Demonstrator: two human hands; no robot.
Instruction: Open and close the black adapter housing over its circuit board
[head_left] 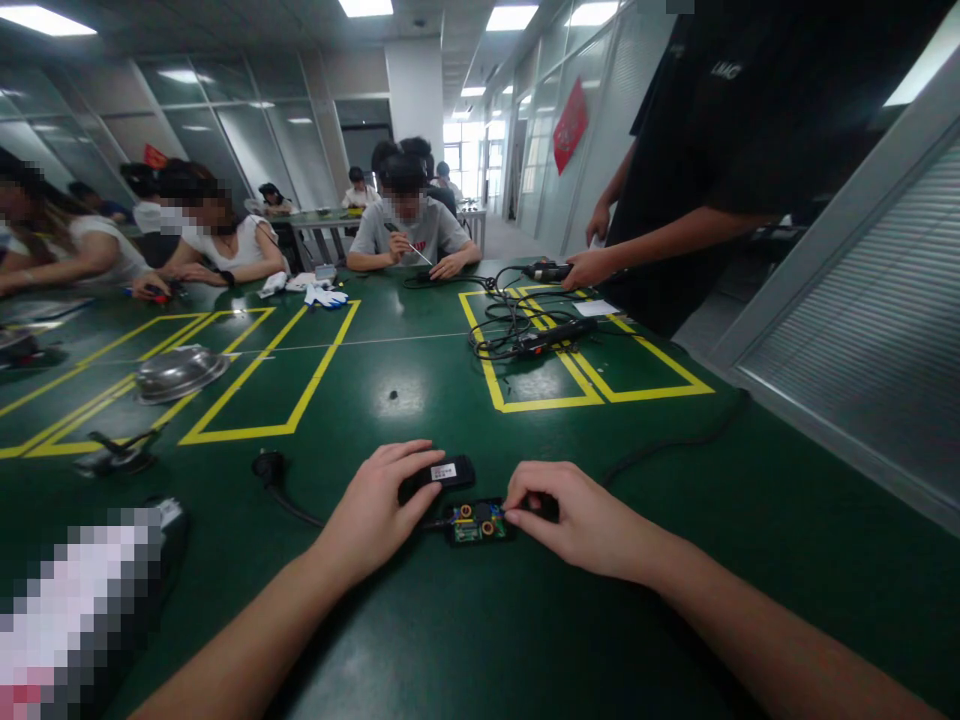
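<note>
An opened black power adapter (478, 522) lies on the green table (465, 640), its circuit board showing. My right hand (581, 520) rests at its right end, fingertips pinched against the case edge. My left hand (379, 505) lies over the separate black cover (442, 472) with a white label, fingers curled on its left end. A black cable (289, 500) runs left from the adapter to a plug (268, 466).
Yellow tape rectangles (270, 375) mark the table. A tangle of black cables and adapters (529, 325) lies ahead right, where a standing person's hand (589, 268) holds one. A metal lid (180, 372) sits left. Seated people work at the far side.
</note>
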